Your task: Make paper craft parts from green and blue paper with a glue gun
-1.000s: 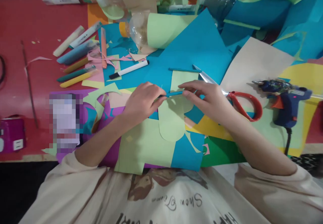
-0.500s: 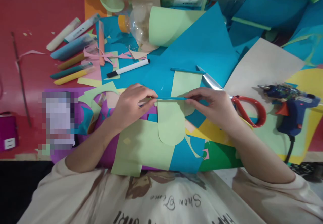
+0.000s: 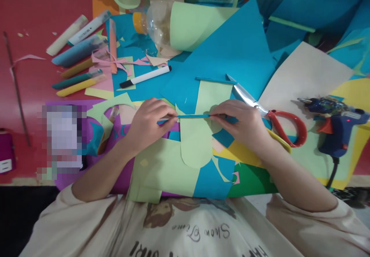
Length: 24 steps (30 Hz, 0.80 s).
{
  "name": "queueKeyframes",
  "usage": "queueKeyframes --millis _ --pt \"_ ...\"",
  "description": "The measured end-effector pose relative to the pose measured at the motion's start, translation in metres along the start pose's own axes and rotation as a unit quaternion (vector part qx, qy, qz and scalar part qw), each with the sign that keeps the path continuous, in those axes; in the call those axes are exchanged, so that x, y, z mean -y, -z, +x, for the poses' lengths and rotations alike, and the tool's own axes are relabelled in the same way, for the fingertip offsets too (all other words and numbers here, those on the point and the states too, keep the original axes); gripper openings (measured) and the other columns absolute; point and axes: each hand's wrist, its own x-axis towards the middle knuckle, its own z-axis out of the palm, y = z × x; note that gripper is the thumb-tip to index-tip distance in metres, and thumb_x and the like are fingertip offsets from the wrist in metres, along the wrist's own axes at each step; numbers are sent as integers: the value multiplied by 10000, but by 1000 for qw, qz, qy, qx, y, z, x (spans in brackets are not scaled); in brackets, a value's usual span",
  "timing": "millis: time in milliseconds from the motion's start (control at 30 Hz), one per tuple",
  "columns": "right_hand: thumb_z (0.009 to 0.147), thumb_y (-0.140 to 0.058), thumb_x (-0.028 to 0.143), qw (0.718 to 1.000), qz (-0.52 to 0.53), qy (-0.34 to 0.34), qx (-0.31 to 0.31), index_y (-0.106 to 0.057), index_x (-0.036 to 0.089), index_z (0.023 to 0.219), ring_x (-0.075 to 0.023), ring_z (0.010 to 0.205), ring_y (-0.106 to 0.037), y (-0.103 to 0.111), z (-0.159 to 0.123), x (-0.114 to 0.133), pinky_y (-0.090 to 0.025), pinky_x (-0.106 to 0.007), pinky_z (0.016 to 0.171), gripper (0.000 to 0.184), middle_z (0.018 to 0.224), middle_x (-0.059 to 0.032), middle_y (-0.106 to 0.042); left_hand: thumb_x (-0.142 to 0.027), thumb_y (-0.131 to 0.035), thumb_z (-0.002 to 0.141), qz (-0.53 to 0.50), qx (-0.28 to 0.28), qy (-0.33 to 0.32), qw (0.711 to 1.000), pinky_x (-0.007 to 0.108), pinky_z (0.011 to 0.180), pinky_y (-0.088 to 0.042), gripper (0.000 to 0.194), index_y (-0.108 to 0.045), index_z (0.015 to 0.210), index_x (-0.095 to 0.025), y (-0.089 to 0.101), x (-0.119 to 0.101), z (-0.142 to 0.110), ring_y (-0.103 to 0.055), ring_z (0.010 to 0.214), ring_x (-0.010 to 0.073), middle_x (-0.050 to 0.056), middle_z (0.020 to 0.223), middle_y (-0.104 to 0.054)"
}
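A thin blue paper strip (image 3: pixel 193 116) stretches level between my two hands. My left hand (image 3: pixel 152 124) pinches its left end, and my right hand (image 3: pixel 238 120) pinches the right end. The strip lies across the straight top edge of a light green paper piece (image 3: pixel 196 143) with a rounded bottom. Whether strip and piece are stuck together I cannot tell. Just behind is a second light green piece (image 3: pixel 214 93), with another blue strip (image 3: pixel 215 80) along its top edge. Red-handled scissors (image 3: pixel 286 127) lie beside my right hand, partly hidden by it.
A blue glue gun (image 3: pixel 337 129) lies at the right with its cable toward the front edge. A bottle wrapped in green paper (image 3: pixel 199 25) lies at the back. Several markers (image 3: pixel 78 52) and a black-capped pen (image 3: pixel 147 76) are on the left, among paper scraps.
The blue strip sits slightly lower in view, and both hands have shifted a little with it, still pinching its ends. The view has moved slightly.
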Motion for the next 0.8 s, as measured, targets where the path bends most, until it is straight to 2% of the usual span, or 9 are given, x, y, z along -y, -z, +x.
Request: queueKeyframes --millis 233,533,800 --pt "876 -548 199 1000 -2 1 10 -700 221 877 -201 786 -688 2 -1 2 -597 -356 659 154 861 -65 -740 -240 -534 902 14 7 -9 1000 321 686 -435 146 -570 764 -206 0 -2 0 -617 741 163 6 744 -686" --pt "894 -536 209 999 -37 21 25 -688 228 859 -207 819 -678 2 0 2 -590 -362 688 157 868 -67 -725 -204 -528 890 36 10 -36 999 322 688 -425 169 -542 722 -208 -4 2 -2 -609 731 168 3 740 -678" --pt "888 -536 201 999 -39 14 14 -671 223 856 -200 801 -672 -1 -1 1 -580 -344 665 140 865 -69 -711 -201 -507 889 34 25 -14 999 330 689 -421 173 -543 720 -206 -6 1 -2 -606 748 174 7 740 -676"
